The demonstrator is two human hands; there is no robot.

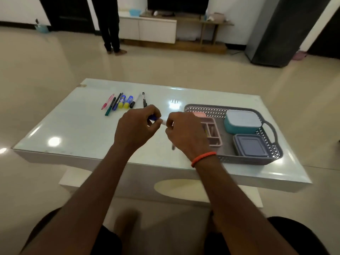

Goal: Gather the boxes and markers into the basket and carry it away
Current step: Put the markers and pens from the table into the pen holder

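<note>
step: loading markers | left hand [135, 126] + right hand [184, 131] fingers both pinch one marker [158, 120] over desk [82, 129] | boxes [242, 122] in basket [211, 109] | other markers [121, 103] rowed far-left | next, probably: drop it in the basket, fetch the row

A basket [208, 109] is set on the table's [77, 129] right side, three boxes [242, 122] packed in it; markers [123, 102] are lined up left, farther back.
</note>
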